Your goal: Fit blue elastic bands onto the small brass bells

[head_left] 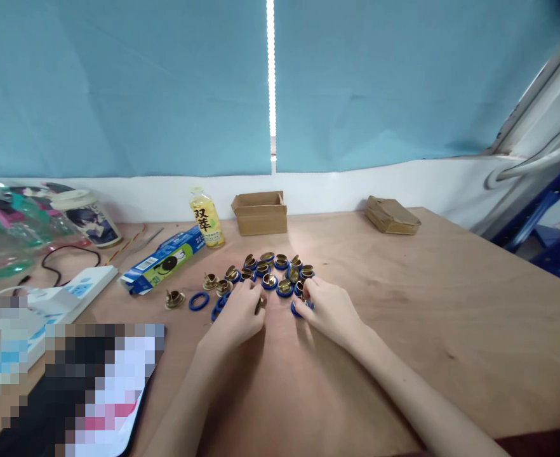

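Note:
Fingers curled, my left hand (242, 312) pinches a brass fitting (260, 304), mostly hidden by the fingers. Opposite it, my right hand (330, 306) has its thumb and fingers on a brass fitting with a blue ring (301, 308), low over the table. Between and beyond the hands, several round brass fittings (269, 280) with blue rings round their bases stand in a loose cluster. To the left lie a few brass fittings without rings (174, 299). A loose blue ring (199, 301) rests near them, and more blue rings (219, 307) are partly behind my left hand.
An open cardboard box (262, 220) and a yellow drink bottle (208, 219) stand at the back, near a blue carton (163, 260). A flattened cardboard box (391, 216) lies back right. At left are a cup (89, 219), a power strip (77, 295) and a blurred-out device (103, 387).

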`<action>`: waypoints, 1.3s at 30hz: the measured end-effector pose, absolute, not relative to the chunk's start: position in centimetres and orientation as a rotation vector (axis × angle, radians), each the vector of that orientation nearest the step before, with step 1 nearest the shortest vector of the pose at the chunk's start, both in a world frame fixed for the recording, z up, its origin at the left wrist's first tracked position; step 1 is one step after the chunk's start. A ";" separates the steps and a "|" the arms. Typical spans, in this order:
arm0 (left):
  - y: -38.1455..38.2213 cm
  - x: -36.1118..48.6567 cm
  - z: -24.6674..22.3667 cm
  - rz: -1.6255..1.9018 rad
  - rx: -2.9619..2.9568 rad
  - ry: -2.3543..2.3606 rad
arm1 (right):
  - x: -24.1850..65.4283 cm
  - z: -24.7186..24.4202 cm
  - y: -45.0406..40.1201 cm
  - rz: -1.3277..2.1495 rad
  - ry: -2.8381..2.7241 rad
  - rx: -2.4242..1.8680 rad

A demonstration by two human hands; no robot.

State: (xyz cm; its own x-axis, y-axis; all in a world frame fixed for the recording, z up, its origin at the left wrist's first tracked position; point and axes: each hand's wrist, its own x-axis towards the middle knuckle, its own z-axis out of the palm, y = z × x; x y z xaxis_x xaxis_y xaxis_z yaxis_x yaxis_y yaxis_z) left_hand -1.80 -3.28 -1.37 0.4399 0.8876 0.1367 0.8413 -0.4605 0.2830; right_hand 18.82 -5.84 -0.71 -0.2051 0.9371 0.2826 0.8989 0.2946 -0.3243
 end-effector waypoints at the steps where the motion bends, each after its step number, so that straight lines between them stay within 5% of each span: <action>1: -3.2 -1.8 -1.6 0.402 2.540 1.541 | 18.6 -0.9 -5.9 0.066 -2.164 -1.659; 10: -4.0 0.5 0.8 0.815 2.023 1.245 | 18.8 0.0 -6.0 0.315 -1.836 -1.290; 18: -4.5 2.0 0.6 0.883 1.177 0.783 | 18.6 -1.1 -6.2 0.036 -1.922 -1.002; 39: -4.8 2.2 -0.5 1.057 1.892 0.923 | 18.6 0.1 -6.0 0.385 -1.759 -1.022</action>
State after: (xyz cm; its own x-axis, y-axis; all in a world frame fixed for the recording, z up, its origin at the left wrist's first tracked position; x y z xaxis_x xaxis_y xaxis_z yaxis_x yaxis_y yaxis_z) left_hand 2.18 -4.75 -0.48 0.3942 0.8547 0.3377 0.2198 -0.4445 0.8684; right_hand 18.56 -6.02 0.08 -0.1183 0.7837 0.6097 0.4571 0.5881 -0.6672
